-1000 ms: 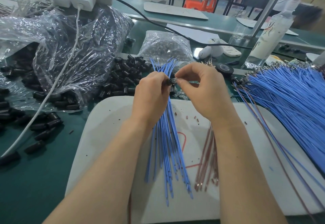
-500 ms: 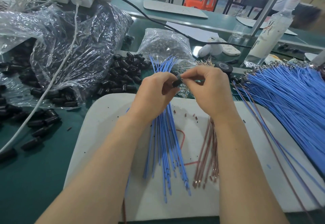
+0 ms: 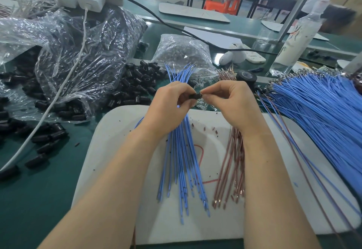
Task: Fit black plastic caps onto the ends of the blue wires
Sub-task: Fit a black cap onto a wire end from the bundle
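My left hand [image 3: 170, 107] grips a bundle of blue wires [image 3: 180, 162] that runs from the white board up past my fingers, and its fingertips also hold a small black plastic cap [image 3: 194, 96]. My right hand [image 3: 233, 104] pinches the other end of that cap, where a small metal piece shows, and a bundle of brown wires [image 3: 233, 162] hangs below its palm. A heap of loose black caps [image 3: 137, 84] lies just behind my left hand. What goes into the cap is hidden by my fingers.
A white board [image 3: 117, 151] lies under my forearms. A big pile of blue wires [image 3: 321, 115] fans out at right. Plastic bags of caps [image 3: 68, 57] and a bag of metal parts [image 3: 184, 55] sit behind, with a tape roll [image 3: 246, 76], a bottle [image 3: 293, 41] and a white cable [image 3: 64, 84].
Both hands have stayed together on the cap above the board, shifting slightly. My right fingers have moved along the cap's end.
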`<state>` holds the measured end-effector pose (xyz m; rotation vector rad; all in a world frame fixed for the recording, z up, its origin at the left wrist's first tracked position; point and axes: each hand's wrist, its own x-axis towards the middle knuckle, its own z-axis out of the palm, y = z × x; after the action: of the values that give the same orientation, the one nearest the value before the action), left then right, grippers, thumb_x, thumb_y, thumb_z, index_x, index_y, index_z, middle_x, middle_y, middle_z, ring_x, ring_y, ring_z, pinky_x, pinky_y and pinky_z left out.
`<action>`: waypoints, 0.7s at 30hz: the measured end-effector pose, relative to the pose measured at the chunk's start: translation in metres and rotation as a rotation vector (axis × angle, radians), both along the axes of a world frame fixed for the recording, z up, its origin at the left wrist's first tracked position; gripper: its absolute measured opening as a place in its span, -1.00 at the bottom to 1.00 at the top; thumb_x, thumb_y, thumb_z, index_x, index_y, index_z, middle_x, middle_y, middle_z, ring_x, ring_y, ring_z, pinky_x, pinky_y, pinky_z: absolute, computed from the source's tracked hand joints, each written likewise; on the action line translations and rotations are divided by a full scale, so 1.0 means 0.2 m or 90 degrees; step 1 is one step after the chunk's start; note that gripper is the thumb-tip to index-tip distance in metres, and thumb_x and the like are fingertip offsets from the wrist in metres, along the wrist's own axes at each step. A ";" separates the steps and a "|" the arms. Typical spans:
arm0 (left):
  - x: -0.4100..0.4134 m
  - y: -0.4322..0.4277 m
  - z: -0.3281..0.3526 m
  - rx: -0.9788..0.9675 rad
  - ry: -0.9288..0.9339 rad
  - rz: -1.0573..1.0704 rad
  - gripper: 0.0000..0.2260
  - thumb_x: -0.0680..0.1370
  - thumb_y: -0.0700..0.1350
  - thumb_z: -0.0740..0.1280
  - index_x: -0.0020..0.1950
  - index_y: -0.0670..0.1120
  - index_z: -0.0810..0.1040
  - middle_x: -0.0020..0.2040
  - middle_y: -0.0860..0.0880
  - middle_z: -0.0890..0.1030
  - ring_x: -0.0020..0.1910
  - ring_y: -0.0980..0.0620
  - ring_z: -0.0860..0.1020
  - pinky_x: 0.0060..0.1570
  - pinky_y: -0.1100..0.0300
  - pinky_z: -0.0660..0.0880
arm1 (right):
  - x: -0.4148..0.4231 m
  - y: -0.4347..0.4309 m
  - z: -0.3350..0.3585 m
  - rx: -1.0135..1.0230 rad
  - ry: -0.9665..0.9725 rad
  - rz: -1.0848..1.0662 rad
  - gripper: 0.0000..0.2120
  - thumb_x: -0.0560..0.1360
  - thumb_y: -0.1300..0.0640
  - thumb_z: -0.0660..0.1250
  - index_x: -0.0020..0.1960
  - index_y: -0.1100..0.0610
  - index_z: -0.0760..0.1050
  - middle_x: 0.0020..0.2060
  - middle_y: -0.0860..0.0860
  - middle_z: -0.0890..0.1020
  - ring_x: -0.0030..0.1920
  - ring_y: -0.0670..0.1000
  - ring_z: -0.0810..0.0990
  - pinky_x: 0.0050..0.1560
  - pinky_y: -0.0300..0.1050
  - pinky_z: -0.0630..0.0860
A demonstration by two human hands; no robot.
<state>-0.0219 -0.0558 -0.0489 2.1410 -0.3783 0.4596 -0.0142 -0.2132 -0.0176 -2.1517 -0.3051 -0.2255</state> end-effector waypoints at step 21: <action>0.03 0.02 -0.02 -0.181 0.029 0.052 -0.85 0.51 -0.32 0.33 -0.02 -0.10 0.51 -0.16 0.08 0.61 -0.10 0.18 0.59 -0.04 0.47 0.45 | -0.01 0.09 0.00 0.074 -0.041 -0.004 -0.83 0.50 0.28 0.35 -0.08 0.02 0.59 -0.22 -0.10 0.65 -0.16 -0.10 0.63 -0.01 -0.22 0.56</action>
<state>-0.0168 -0.0518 -0.0520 1.8911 -0.1876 0.4797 -0.0159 -0.1949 -0.0179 -2.0342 -0.3148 -0.3088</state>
